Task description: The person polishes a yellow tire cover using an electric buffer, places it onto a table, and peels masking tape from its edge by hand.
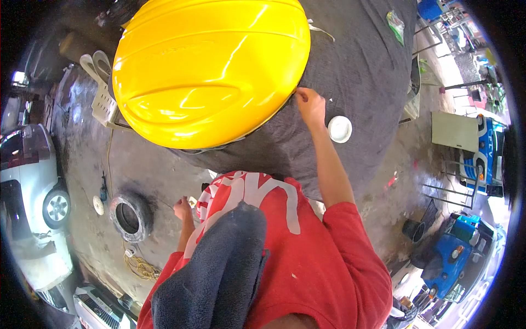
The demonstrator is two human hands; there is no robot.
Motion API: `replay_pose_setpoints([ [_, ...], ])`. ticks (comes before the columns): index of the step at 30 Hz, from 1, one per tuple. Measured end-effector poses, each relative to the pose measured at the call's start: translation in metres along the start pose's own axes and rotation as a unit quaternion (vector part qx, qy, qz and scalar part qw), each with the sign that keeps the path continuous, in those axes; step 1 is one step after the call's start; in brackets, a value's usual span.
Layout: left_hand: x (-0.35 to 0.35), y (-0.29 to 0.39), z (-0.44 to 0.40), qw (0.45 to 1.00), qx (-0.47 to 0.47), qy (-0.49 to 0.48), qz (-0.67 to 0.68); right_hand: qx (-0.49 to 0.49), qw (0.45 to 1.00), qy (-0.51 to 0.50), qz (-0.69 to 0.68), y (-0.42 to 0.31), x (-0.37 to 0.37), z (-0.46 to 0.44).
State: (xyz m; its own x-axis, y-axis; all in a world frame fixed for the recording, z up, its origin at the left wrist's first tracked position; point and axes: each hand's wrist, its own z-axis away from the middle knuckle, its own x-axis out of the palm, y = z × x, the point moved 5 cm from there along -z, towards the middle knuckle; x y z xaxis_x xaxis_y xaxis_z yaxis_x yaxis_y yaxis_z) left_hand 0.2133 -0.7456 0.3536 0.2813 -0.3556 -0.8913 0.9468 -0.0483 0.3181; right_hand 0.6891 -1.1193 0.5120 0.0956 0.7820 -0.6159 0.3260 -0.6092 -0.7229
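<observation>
A large glossy yellow panel (213,66) lies on a table covered with a dark grey cloth (356,71). My right hand (312,107) is at the panel's lower right edge, its fingers pinched together; what they hold, if anything, is too small to make out. Just right of that wrist sits a round white lid or tub (339,129) on the cloth. Low at my left side, away from the panel, my left hand (183,209) is closed, with a small pale yellowish item at its fingers. A dark towel (219,268) hangs over my red shirt.
On the floor at the left are a tire (130,218), a yellow hose (141,267) and a white car (33,203). A white chair (103,104) stands beside the table. Blue vehicles (452,263) and a beige board (455,131) are at the right.
</observation>
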Motion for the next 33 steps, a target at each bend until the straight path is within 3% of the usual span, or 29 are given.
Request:
replay_pose_setpoints([
  [4, -0.002, -0.003, 0.006, 1.000, -0.015, 0.001, -0.014, -0.054, 0.998, -0.012, 0.031, -0.004, 0.007, 0.002],
  [10, -0.002, 0.004, 0.009, 1.000, -0.012, -0.016, 0.000, -0.001, 0.983, -0.063, 0.172, -0.011, 0.020, -0.008],
  [13, 0.002, 0.006, 0.005, 1.000, 0.007, -0.023, 0.017, -0.009, 0.983, -0.043, 0.180, -0.012, 0.018, -0.010],
  [17, 0.002, -0.001, 0.002, 0.999, 0.003, -0.019, 0.032, -0.009, 0.987, 0.005, 0.158, 0.004, 0.003, -0.018],
  [20, 0.002, -0.008, 0.004, 1.000, -0.029, -0.008, -0.001, -0.031, 0.997, 0.027, 0.063, 0.006, -0.008, -0.019],
  [23, 0.000, -0.009, 0.011, 1.000, -0.022, -0.012, 0.011, 0.081, 0.996, 0.022, 0.041, 0.016, -0.014, -0.015],
  [26, 0.005, -0.012, 0.008, 0.999, -0.029, -0.002, -0.013, 0.084, 0.996, -0.002, -0.021, 0.007, -0.016, -0.012],
  [29, 0.009, -0.005, 0.007, 1.000, -0.013, -0.026, 0.004, 0.059, 0.996, -0.046, -0.042, -0.002, -0.006, -0.012],
  [33, 0.016, -0.017, -0.017, 0.999, -0.010, -0.011, 0.035, 0.039, 0.999, 0.011, 0.026, 0.020, -0.003, -0.032],
])
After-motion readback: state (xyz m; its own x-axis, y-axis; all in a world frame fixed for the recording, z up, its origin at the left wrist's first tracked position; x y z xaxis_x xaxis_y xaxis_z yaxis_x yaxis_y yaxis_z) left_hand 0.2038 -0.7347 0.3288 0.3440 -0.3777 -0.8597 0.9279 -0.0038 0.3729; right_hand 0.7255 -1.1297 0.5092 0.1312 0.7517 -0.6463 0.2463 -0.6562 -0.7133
